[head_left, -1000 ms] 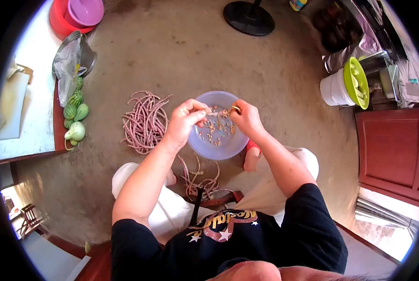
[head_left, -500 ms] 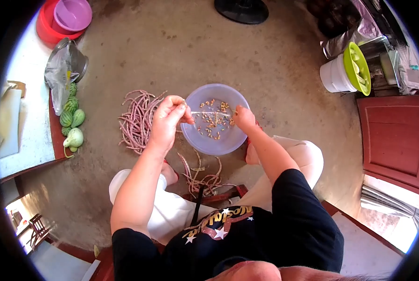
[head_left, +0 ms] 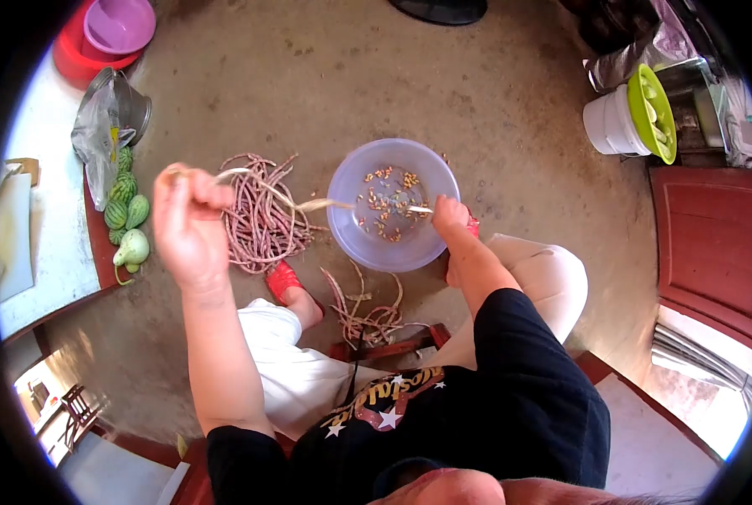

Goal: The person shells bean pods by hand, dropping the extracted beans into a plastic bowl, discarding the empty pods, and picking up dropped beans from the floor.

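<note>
My left hand [head_left: 193, 223] is raised left of the bowl, slightly blurred, its fingers curled round the end of a long pale bean pod strip [head_left: 313, 204]. The strip trails right to the bowl's edge. At the bowl's right rim my right hand [head_left: 451, 216] is closed on a short pale piece of bean pod [head_left: 421, 209]. Below lies the translucent purple bowl [head_left: 351, 244], with many loose beans [head_left: 381, 202] scattered over its bottom. A heap of long reddish-purple bean pods [head_left: 262, 223] lies on the floor beside my left hand.
More pods [head_left: 368, 320] lie between my feet by a low red wooden stool [head_left: 384, 353]. Striped green melons [head_left: 124, 189] line the left table [head_left: 56, 278]. At right stand a white bucket with a green basin [head_left: 662, 109] and a red cabinet [head_left: 708, 236].
My left hand has swung left and up, away from the bowl, drawing the pale strip with it. The right hand stays by the right rim. The view has shifted slightly.
</note>
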